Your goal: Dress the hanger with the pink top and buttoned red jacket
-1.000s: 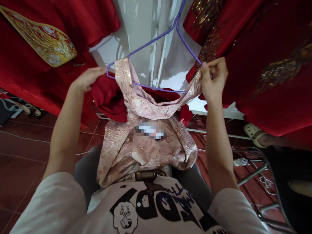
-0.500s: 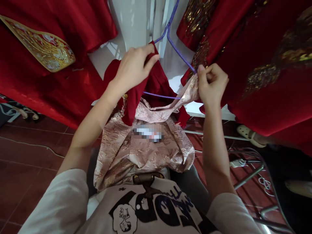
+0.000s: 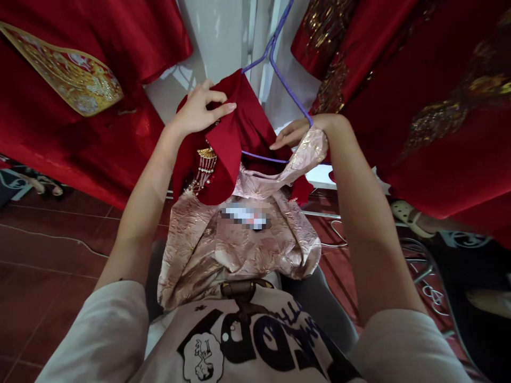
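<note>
My left hand (image 3: 202,109) is closed on the upper edge of a dark red garment (image 3: 235,138) draped over the left side of a purple wire hanger (image 3: 279,74). A gold and pearl tassel (image 3: 203,165) hangs from the red cloth. My right hand (image 3: 301,130) reaches across with fingers stretched flat, touching the red cloth by the hanger's right arm. A pink and gold brocade garment (image 3: 239,239) hangs from the hanger's right end and lies bunched in my lap.
Red embroidered robes hang at the left (image 3: 80,80) and right (image 3: 419,96). A white wall panel (image 3: 223,42) stands behind the hanger. Dark red floor tiles (image 3: 40,255) lie on the left, and a metal frame (image 3: 427,266) and a sandalled foot (image 3: 407,215) on the right.
My left hand has pulled the red garment up over the hanger's left side. My right hand has let go of the pink fabric's corner and now reaches flat toward the red cloth.
</note>
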`<state>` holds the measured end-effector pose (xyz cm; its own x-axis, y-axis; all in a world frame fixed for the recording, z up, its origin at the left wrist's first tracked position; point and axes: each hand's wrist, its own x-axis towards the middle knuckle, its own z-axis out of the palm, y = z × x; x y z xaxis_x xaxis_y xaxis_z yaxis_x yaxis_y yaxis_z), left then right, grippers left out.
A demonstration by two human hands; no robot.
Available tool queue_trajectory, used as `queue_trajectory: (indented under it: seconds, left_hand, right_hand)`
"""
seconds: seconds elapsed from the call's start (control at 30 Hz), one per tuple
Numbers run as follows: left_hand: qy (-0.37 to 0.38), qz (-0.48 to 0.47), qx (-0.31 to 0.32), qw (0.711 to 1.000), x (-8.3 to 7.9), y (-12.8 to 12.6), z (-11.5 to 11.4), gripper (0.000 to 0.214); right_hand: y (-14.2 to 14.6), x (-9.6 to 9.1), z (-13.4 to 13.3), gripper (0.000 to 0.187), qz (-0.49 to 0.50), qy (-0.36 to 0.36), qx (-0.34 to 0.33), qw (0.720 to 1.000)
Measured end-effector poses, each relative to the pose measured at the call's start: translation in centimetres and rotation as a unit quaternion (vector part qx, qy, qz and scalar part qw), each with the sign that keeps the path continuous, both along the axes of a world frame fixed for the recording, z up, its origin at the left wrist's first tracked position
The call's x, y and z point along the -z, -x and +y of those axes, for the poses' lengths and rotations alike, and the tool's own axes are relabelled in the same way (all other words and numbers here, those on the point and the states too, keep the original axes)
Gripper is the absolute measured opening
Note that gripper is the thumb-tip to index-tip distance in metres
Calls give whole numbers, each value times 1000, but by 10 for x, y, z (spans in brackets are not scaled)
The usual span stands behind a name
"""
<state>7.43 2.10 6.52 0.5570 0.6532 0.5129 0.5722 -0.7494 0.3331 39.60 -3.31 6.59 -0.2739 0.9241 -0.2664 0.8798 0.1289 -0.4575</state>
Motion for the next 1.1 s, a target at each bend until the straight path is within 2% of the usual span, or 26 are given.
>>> queue_trajectory:
  seconds: [0.07, 0.13, 0.23, 0.3, 0.37, 0.47, 0.53, 0.6, 0.73, 0.87, 0.97, 1.03, 1.1]
  left_hand:
    - [-46, -37, -18, 998, 15, -1, 10, 75]
    - [-79, -67, -35, 994, 26, -5, 19, 72]
    - [-97, -102, -54, 989, 37, -15, 24, 60]
    - [-98, -113, -58, 987, 39, -21, 22, 52]
    - [-98, -113, -65, 987, 39, -25, 16, 49]
    - [-114, -125, -75, 983, 36, -27, 7, 38]
    - [-123, -134, -78, 980, 36, -26, 4, 28]
    - [-123, -127, -89, 980, 37, -26, 2, 27]
    - [-130, -112, -137, 976, 47, -33, 0, 38]
    - [-156, -127, -208, 957, 61, -50, -6, 33]
    - [-138, -130, -249, 950, 67, -58, -7, 34]
    - [-124, -130, -249, 952, 68, -57, -5, 33]
    - [-119, -125, -239, 955, 65, -54, -3, 33]
  right_hand:
    - [-2, -2, -7, 36, -11, -53, 70, 996]
    - [-8, -6, -16, 31, -1, -168, 137, 976]
    - [-26, -10, -34, 28, 69, -362, 207, 906]
    - [-45, -7, -47, 30, 98, -430, 245, 864]
    - [-69, -2, -61, 31, 77, -451, 266, 848]
    - [-103, 3, -78, 26, 60, -446, 268, 852]
    - [-116, 3, -90, 14, 96, -427, 265, 859]
    - [-114, 1, -101, 12, 138, -390, 291, 863]
    - [-78, -2, -114, 34, 258, -262, 341, 865]
    - [-16, 13, -103, 37, 347, -214, 298, 863]
    - [40, 36, -91, 35, 403, -223, 215, 861]
    - [73, 52, -91, 32, 415, -220, 129, 873]
    - [95, 66, -98, 35, 404, -259, 81, 873]
